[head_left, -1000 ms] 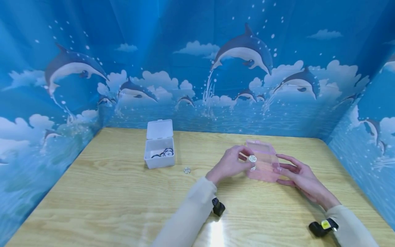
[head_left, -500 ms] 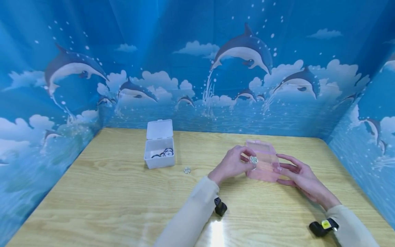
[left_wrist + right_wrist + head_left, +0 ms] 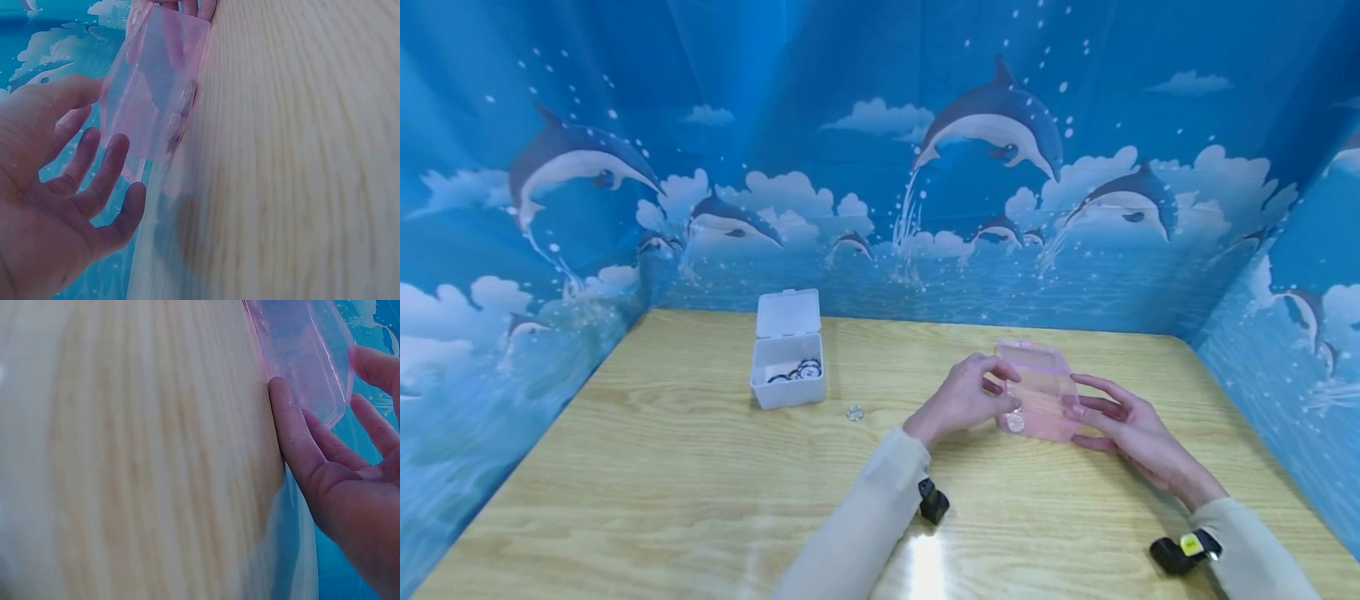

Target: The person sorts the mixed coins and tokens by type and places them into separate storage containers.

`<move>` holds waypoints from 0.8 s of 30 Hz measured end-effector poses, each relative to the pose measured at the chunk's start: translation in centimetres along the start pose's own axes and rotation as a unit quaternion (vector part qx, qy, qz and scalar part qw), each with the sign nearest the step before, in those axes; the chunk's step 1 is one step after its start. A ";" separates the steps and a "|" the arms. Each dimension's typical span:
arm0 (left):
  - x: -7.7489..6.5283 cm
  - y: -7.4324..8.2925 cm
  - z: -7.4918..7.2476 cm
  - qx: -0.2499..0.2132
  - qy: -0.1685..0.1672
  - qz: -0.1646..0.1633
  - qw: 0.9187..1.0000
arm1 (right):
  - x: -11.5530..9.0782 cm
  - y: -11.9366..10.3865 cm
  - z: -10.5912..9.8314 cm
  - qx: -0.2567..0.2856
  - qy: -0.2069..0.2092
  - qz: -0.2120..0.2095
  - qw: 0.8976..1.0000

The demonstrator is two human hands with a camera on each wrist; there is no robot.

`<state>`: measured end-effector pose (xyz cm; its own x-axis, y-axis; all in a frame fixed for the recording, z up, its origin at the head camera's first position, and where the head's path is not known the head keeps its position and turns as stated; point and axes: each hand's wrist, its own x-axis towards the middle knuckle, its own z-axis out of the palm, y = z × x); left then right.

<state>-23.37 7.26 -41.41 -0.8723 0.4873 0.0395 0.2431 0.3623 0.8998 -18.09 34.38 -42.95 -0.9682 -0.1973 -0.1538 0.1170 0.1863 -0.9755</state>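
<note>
A see-through pink plastic box [image 3: 1045, 408], lid up, stands toward the right of the table. My left hand [image 3: 961, 398] is at its left rim, fingers loosely bent; the left wrist view shows nothing between them. Glittery clear round discs [image 3: 176, 125], like buttons, lie at the bottom of the box, seen through its wall. My right hand [image 3: 1138, 442] holds the box by its right side, thumb at the rim and fingers spread along the wall. Left of my left hand, another clear disc [image 3: 855, 413] lies on the wood.
An open white box [image 3: 788, 393] at the back left holds several black-and-white round pieces [image 3: 807, 369]. A blue dolphin-print cloth [image 3: 880, 167] walls in the back and sides of the wooden table [image 3: 685, 467].
The clear disc my left hand pinched over the pink box has left my fingers, and a disc now shows low inside the box. My right hand keeps its place.
</note>
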 end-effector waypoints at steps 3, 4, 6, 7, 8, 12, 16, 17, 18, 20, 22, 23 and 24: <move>0.0 0.0 -0.1 0.002 -0.002 0.003 1.000 | 0.1 0.0 0.0 0.003 0.000 -0.001 1.000; 0.0 0.0 -0.1 0.003 -0.002 0.004 1.000 | 0.1 0.0 0.0 0.003 -0.001 -0.001 1.000; -0.1 -0.1 -0.2 0.005 -0.003 0.004 1.000 | 0.1 0.0 0.0 0.002 0.000 -0.001 1.000; -0.1 -0.1 -0.3 0.006 -0.004 0.004 1.000 | 0.1 0.0 0.0 0.001 0.000 -0.001 1.000; -0.2 -0.1 -0.3 0.007 -0.005 0.004 1.000 | 0.1 0.0 0.0 0.001 0.000 -0.001 1.000; -0.3 0.0 -0.6 0.013 -0.010 0.006 1.000 | 0.2 -0.1 0.1 0.002 -0.002 -0.003 1.000; -0.5 0.0 -0.9 0.021 -0.012 0.009 1.000 | 0.2 -0.1 0.2 0.010 -0.003 -0.007 1.000; -0.5 -0.1 -0.9 0.022 -0.012 0.008 1.000 | 0.2 -0.1 0.2 0.010 -0.003 -0.006 1.000; -0.6 -0.1 -1.0 0.024 -0.012 0.008 1.000 | 0.2 0.0 0.2 0.009 -0.001 -0.005 1.000; -0.7 -0.2 -1.2 0.027 -0.015 0.007 1.000 | 0.1 0.0 0.1 0.008 -0.002 -0.004 1.000; -0.8 -0.2 -1.4 0.033 -0.016 0.009 0.999 | 0.1 0.1 0.1 0.007 -0.002 -0.005 1.000; -0.9 -0.2 -1.5 0.037 -0.017 0.010 0.999 | 0.1 0.1 0.1 0.007 -0.002 -0.005 1.000; -0.9 -0.3 -1.6 0.042 -0.017 0.013 0.999 | 0.1 0.1 0.1 0.009 -0.003 -0.006 1.000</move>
<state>-23.29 5.46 -40.99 -0.8502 0.5244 0.0463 0.3020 0.4138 0.8588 -18.12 34.30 -43.10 -0.9681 -0.2060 -0.1425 0.1088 0.1665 -0.9800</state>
